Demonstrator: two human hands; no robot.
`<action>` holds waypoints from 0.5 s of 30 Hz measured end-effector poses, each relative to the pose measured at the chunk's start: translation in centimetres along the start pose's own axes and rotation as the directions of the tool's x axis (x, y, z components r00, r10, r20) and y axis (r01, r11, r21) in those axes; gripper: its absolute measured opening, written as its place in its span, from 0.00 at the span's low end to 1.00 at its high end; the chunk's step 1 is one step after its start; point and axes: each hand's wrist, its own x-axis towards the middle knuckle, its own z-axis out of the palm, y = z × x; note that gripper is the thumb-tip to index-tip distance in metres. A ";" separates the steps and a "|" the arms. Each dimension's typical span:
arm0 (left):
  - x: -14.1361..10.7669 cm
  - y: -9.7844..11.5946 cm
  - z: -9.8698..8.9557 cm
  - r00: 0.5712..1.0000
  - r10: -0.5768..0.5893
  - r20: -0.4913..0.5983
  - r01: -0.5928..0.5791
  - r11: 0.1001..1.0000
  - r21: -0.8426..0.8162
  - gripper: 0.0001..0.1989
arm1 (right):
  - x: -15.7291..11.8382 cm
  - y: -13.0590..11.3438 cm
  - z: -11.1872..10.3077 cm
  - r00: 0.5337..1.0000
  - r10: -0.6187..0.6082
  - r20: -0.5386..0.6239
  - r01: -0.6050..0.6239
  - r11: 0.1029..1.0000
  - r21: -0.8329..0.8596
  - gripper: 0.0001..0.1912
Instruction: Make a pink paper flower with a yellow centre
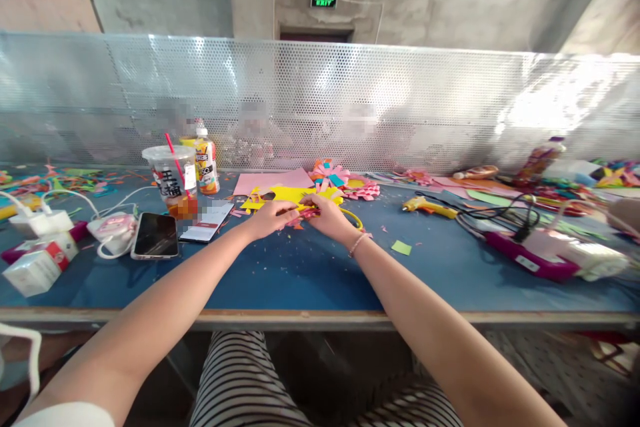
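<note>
Both hands meet over the middle of the blue table, at a yellow cut sheet. My left hand [273, 219] has its fingers bent together at small pink pieces; what they pinch is hidden. My right hand [327, 217], with a bracelet at the wrist, is closed beside it, and its fingertips are also at the pink pieces. The yellow sheet [290, 196] lies just beyond the fingers. A yellow handle loop [356, 217] shows to the right of my right hand. Pink paper flowers [331, 175] sit behind it.
To the left are a phone [155, 235], a plastic cup [173, 177], a bottle [207, 163] and white chargers [114, 227]. To the right lie a yellow glue gun [430, 207], black cables and a purple power strip [530, 257]. A perforated screen [425, 113] stands behind.
</note>
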 end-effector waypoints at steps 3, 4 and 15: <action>0.0 0.3 -0.2 0.995 -0.046 -0.085 0.036 0.992 -0.120 0.14 | 0.1 -0.5 -0.4 0.996 0.076 -0.049 -0.074 0.996 0.044 0.06; 0.0 0.3 -0.2 0.990 -0.069 -0.119 0.050 0.986 -0.162 0.13 | 0.2 -0.6 -0.5 0.993 0.099 -0.059 -0.094 0.993 0.076 0.05; 0.9 -0.7 0.1 0.954 -0.233 -0.190 0.111 0.859 -0.500 0.09 | 0.4 0.3 -0.3 0.961 0.268 0.062 -0.249 0.752 0.610 0.12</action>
